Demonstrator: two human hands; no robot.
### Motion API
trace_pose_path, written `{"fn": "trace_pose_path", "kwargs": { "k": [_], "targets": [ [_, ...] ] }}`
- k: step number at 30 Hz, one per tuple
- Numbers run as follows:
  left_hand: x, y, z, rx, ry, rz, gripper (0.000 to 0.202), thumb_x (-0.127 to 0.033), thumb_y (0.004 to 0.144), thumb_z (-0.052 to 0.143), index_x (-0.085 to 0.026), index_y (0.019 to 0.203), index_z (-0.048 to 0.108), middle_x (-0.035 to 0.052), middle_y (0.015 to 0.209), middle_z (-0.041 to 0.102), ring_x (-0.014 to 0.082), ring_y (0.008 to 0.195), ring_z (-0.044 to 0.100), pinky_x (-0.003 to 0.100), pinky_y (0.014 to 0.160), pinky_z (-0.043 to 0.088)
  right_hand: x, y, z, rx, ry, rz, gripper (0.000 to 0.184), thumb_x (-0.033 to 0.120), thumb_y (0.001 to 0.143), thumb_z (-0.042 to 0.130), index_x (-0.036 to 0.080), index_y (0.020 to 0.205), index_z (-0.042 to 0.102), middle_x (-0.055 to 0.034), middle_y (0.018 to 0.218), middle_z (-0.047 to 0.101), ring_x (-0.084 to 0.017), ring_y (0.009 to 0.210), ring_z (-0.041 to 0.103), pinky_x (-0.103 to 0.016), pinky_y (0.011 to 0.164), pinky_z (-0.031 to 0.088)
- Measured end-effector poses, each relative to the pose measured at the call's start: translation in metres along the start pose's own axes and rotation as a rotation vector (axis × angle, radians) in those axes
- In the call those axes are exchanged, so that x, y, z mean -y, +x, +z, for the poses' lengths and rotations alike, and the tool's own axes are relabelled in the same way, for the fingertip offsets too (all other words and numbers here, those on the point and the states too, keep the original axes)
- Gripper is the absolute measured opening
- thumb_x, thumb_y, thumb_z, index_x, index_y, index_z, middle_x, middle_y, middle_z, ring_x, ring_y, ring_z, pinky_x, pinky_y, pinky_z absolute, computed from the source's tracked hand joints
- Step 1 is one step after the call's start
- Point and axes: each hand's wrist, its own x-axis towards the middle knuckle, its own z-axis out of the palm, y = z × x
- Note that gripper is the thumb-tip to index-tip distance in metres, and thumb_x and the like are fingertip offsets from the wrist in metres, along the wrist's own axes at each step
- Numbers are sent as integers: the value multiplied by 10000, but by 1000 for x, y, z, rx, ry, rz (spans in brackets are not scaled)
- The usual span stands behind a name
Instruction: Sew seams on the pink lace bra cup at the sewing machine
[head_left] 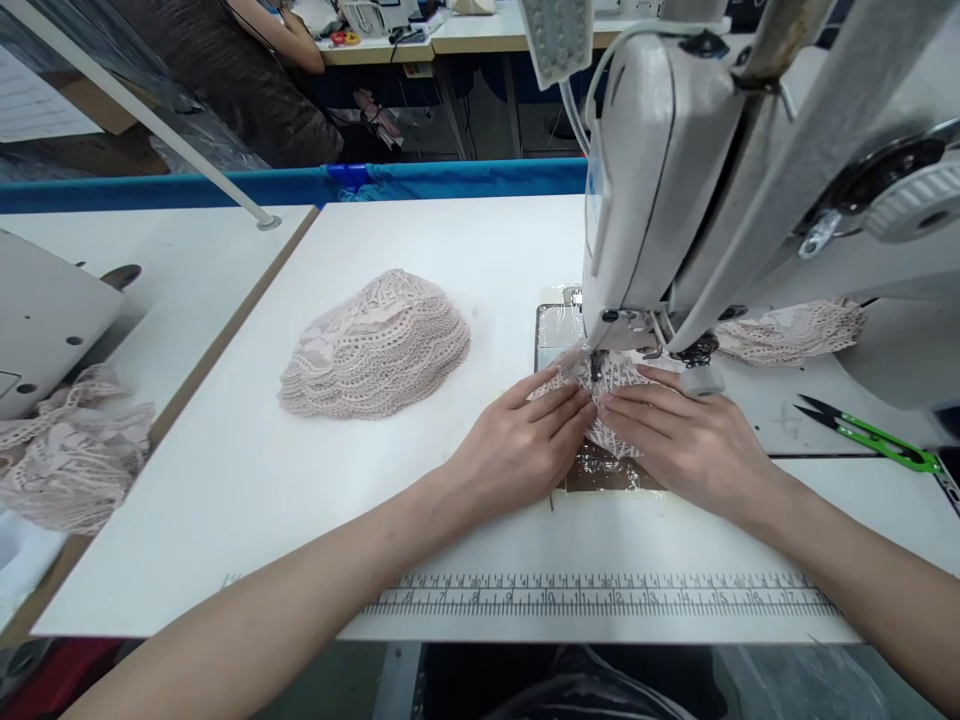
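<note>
Pressing the lace piece (pixel 611 400) flat under the needle, our left hand (pixel 517 445) and right hand (pixel 686 440) keep fingers straight and together; the lace stack (pixel 375 345) waits unsewn.

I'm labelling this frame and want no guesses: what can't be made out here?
Head view only:
- Needle: hidden behind the sewing machine head and lace piece.
- Ruler numbers: too small.
- Lace under both hands, left hand, right hand: covered.
- Snips: handle cut by edge.

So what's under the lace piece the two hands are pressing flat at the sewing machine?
Under the lace piece a shiny clear film over the machine bed shows at its near edge. The left hand and right hand cover the rest; the needle plate is hidden.
</note>
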Motion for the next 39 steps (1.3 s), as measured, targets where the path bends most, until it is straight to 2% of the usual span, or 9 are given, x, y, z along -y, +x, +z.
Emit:
{"fn": "trace_pose_path", "kwargs": {
  "k": [6,11,17,23,31,39],
  "targets": [
    [0,1,0,2,-21,-41,310,-250,927,498,-90,1155,634,98,1165,674,214,1133,621,439,1074,437,2,0,0,-14,-43,-19,224,37,857,532,109,994,694,-81,1055,722,-189,913,688,-347,729,550],
    [-3,-2,1,-15,-8,-13,323,-262,923,506,-81,1161,628,99,1155,679,206,1111,634,408,1054,458,4,-3,1,-3,-46,-18,243,43,864,531,124,1036,682,-78,1080,712,-190,968,673,-361,795,539],
    [-2,1,2,-2,-17,-43,342,-300,938,487,-80,1158,629,102,1161,677,210,1122,628,437,1087,419,1,-1,2,-14,-37,9,225,59,855,548,105,1025,690,-84,1071,717,-176,863,687,-343,789,526],
    [-2,2,2,34,-6,-68,430,-375,943,478,-53,1204,597,137,1197,653,238,1160,602,460,1100,399,0,1,3,7,-76,34,256,44,846,536,128,1027,695,-52,1049,727,-171,904,671,-315,774,498],
    [-8,-3,-2,10,24,-53,408,-388,936,499,-67,1149,632,124,1141,684,228,1113,630,447,1101,405,5,-2,1,-4,-67,87,166,159,884,564,146,962,711,-20,1058,726,-175,876,660,-355,836,476],
    [-4,-1,1,37,17,-97,437,-401,950,466,-67,1193,606,129,1186,661,233,1154,603,471,1117,362,4,4,1,11,-94,85,174,176,900,554,138,963,712,-25,1024,734,-172,859,662,-362,853,467]
  ]
}}
